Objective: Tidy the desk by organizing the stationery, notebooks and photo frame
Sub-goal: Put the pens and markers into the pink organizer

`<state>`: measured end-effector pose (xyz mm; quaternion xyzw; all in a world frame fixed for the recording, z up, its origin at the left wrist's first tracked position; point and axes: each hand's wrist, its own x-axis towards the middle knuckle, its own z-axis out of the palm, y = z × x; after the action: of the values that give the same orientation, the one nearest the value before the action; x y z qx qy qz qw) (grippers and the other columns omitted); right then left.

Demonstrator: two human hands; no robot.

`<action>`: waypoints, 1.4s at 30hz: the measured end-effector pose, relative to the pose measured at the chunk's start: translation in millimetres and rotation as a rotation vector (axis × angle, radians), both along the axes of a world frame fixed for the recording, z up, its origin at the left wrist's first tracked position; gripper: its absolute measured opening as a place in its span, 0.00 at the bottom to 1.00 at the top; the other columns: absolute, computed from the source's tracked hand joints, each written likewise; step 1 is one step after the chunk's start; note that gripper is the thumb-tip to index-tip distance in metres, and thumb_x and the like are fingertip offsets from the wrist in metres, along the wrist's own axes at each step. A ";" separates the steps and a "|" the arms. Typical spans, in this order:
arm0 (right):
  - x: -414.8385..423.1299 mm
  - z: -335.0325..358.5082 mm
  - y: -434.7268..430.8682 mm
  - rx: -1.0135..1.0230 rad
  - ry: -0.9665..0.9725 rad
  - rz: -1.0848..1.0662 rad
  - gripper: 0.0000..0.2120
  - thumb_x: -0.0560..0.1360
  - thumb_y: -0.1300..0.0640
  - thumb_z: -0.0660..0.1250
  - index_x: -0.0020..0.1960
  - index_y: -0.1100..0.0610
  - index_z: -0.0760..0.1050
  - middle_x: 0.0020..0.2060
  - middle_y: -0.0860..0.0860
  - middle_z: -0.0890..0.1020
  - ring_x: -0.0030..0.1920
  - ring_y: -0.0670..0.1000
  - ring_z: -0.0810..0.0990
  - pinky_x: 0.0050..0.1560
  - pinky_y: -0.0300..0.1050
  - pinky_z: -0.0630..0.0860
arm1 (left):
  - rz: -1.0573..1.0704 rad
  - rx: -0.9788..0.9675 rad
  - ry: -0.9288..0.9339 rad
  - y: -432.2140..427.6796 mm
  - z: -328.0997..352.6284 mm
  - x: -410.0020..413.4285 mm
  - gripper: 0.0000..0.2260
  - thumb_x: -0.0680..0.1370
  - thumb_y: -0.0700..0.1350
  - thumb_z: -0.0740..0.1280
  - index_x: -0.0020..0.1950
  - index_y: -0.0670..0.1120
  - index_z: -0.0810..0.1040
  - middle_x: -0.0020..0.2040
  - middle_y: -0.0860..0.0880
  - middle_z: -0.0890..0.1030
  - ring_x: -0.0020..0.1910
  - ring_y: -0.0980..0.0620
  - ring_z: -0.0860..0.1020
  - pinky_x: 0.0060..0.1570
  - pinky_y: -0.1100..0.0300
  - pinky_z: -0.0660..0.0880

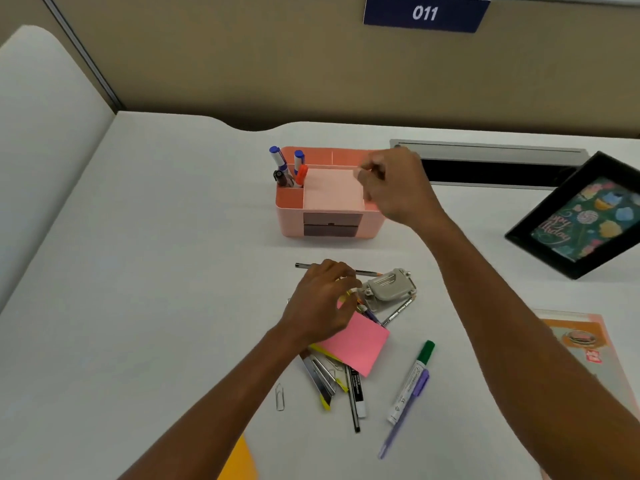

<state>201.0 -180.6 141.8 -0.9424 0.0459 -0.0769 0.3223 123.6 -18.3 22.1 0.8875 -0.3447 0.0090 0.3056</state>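
A pink desk organizer [370, 223] stands mid-desk with several markers [287, 168] upright in its left slot. A pale pink note pad [330, 188] lies in its middle compartment. My right hand [394, 188] is over the organizer's right side, fingertips pinching the pad's far right corner. My left hand [322, 299] rests on a pile of stationery, its fingers closed around small yellow items I cannot identify. In the pile are a bright pink sticky pad [360, 344], a grey stapler [388, 289], a pencil [367, 272], pens and metal clips. A black photo frame [585, 216] leans at the right.
A green-capped marker [412, 382] and a purple pen [401, 420] lie right of the pile. A paper clip [280, 396] lies to the left. A pink-orange notebook [588, 344] sits at the right edge, a yellow item [239, 459] at the bottom. A cable slot [485, 168] runs along the back.
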 end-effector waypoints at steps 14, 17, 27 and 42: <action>-164.2 -80.3 -44.4 -0.413 0.877 -0.198 0.21 0.72 0.37 0.66 0.49 0.53 0.69 0.42 0.50 0.80 0.41 0.49 0.81 0.36 0.41 0.69 | -0.910 0.480 -0.144 -5.8 6.3 -52.1 0.13 0.72 0.54 0.69 0.52 0.49 0.80 0.54 0.51 0.76 0.58 0.49 0.68 0.64 0.51 0.62; -168.9 -91.4 -37.5 -0.345 0.838 -0.264 0.22 0.72 0.40 0.68 0.55 0.55 0.71 0.52 0.53 0.79 0.52 0.54 0.80 0.45 0.43 0.73 | -0.925 0.528 -0.239 -6.4 11.6 -51.1 0.14 0.71 0.51 0.71 0.54 0.48 0.79 0.54 0.49 0.77 0.58 0.46 0.69 0.67 0.48 0.59; -159.9 -96.1 -36.8 0.072 0.720 -0.366 0.08 0.72 0.56 0.73 0.46 0.59 0.77 0.40 0.57 0.83 0.39 0.55 0.84 0.43 0.49 0.83 | -1.036 0.613 -0.431 1.8 6.4 -75.9 0.13 0.70 0.44 0.73 0.53 0.50 0.77 0.52 0.50 0.78 0.56 0.48 0.74 0.69 0.45 0.61; -79.2 44.1 -52.2 0.733 0.073 -0.122 0.07 0.77 0.63 0.64 0.52 0.61 0.80 0.40 0.55 0.86 0.39 0.56 0.86 0.39 0.47 0.83 | 0.453 -1.109 0.872 39.3 74.4 -33.0 0.11 0.76 0.48 0.63 0.51 0.41 0.73 0.47 0.42 0.84 0.46 0.43 0.83 0.44 0.54 0.79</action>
<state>121.9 -232.7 185.9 -0.7620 0.1379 -0.0408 0.6315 90.6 21.0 96.5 0.5753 0.0546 -0.1088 0.8088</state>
